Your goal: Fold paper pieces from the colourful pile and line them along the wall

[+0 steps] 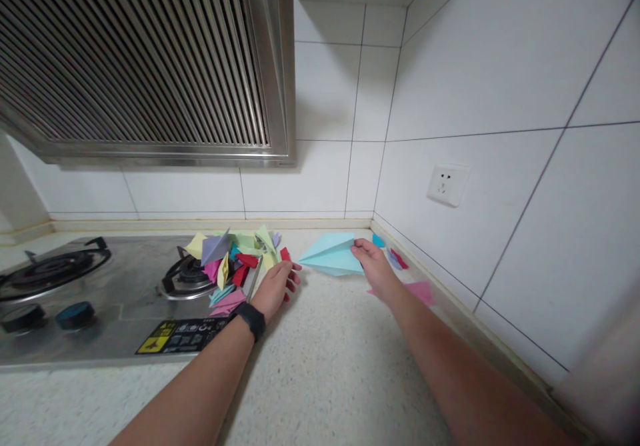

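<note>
A light blue paper airplane [327, 253] is in my right hand [373, 263], pinched at its wide right end, its pointed nose turned left. My left hand [280, 285], with a black band on the wrist, is close to that nose; its fingers are loosely curled and apart, and I see nothing held in them. Just left of it lies a heap of folded coloured papers, among them a purple piece [215, 249], a yellow piece [223, 271] and a pink piece [229, 301]. Behind my right hand and forearm are a pink paper [421, 291] and a red paper [399, 258], partly covered.
The gas stove [125, 299] is on the left, its right burner [187, 279] partly under the paper heap. A range hood [150, 66] hangs above it. The speckled countertop [340, 366] meets tiled walls at the back and right. A wall socket [449, 185] is on the right wall.
</note>
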A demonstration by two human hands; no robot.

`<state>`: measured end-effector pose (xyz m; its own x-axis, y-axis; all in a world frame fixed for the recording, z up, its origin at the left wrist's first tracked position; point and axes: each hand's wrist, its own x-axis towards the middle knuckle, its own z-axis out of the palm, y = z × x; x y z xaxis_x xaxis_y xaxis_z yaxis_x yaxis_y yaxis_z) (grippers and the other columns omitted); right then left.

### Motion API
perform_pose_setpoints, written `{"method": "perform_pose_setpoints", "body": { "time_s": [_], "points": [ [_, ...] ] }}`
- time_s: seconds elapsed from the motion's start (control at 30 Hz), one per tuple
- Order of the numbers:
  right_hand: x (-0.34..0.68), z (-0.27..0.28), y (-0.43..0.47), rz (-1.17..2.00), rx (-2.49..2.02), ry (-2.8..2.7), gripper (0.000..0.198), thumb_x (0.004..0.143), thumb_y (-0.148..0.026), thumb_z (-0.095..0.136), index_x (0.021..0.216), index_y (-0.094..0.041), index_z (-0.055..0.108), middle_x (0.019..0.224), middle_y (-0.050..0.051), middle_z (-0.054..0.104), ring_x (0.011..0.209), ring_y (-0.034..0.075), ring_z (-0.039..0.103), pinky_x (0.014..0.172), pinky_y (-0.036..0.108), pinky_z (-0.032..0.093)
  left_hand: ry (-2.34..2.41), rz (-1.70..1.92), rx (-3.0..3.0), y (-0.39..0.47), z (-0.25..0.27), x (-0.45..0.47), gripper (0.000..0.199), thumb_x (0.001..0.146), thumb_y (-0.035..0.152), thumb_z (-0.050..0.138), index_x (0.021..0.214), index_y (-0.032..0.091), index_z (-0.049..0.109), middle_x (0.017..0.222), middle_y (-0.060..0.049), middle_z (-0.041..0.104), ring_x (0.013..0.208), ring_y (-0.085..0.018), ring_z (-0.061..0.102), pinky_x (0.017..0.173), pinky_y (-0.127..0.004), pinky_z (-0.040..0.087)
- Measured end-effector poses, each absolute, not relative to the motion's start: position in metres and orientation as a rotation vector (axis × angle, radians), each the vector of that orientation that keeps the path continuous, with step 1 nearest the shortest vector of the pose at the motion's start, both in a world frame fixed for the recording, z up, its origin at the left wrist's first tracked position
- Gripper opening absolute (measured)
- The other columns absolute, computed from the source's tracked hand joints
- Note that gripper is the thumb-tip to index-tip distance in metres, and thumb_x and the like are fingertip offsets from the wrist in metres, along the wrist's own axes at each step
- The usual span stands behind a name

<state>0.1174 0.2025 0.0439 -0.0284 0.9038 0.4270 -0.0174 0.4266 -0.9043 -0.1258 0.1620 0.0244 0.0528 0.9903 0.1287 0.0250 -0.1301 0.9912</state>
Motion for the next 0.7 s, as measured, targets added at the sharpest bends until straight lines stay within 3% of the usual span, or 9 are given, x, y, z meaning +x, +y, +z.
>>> {"method": "perform_pose_setpoints", "body": {
  "time_s": [0.3, 0.7],
  "points": [
    [0.1166, 0.0467, 0.1998, 0.871, -0.907, -1.446, 0.023, 0.074, -0.041, 0.061, 0.086, -0.021, 0.064, 0.080, 0.001, 0.064, 0.075, 0.018, 0.055, 0.067, 0.029, 0.039, 1.112, 1.213, 1.302, 0.1627, 0.0229, -0.1251, 0.050, 0.080, 0.062, 0.047, 0.086, 0.014, 0.061, 0.071, -0.003, 0.058, 0.055, -0.011, 0.052, 0.040, -0.018, 0.030],
    [0.1152, 0.0413, 0.2025, 0.918, -0.858, -1.558, 0.017, 0.072, -0.026, 0.061, 0.088, -0.022, 0.064, 0.083, 0.000, 0.064, 0.076, 0.017, 0.056, 0.066, 0.027, 0.039, 1.097, 1.206, 1.312, 0.1683, 0.0184, -0.1286, 0.051, 0.079, 0.065, 0.047, 0.075, 0.015, 0.060, 0.062, -0.002, 0.056, 0.053, -0.012, 0.050, 0.041, -0.020, 0.028]
  ]
}}
